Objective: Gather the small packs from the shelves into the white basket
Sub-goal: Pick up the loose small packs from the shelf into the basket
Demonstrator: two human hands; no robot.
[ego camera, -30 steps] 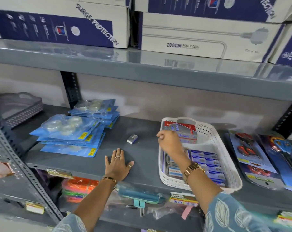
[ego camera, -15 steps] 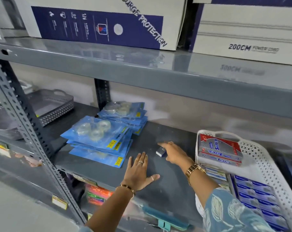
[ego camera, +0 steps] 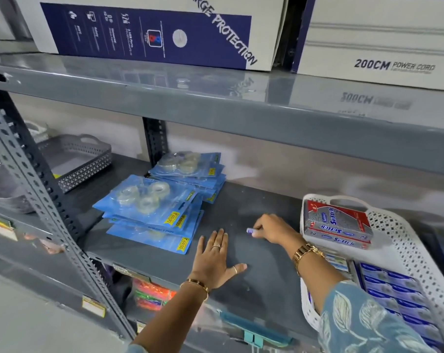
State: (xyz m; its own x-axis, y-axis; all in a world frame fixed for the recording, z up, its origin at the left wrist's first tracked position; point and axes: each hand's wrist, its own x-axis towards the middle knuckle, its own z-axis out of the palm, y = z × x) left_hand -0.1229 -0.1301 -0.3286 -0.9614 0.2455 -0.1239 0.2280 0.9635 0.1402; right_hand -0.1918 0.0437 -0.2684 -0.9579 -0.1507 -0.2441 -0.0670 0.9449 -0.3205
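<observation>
Pinching small pack (ego camera: 250, 230) at fingertips: right hand (ego camera: 273, 229), low over grey shelf (ego camera: 264, 281), pack mostly hidden, blurred. Left hand (ego camera: 214, 262) flat, fingers spread, palm down. White basket (ego camera: 404, 240) at right, cut off; red box (ego camera: 339, 226) inside reads "Softek". Tape packs (ego camera: 149, 200) tagged "69.00".

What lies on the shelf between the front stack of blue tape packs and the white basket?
In the head view: the flat left hand and the right hand closed on a small pack; otherwise bare shelf.
</observation>
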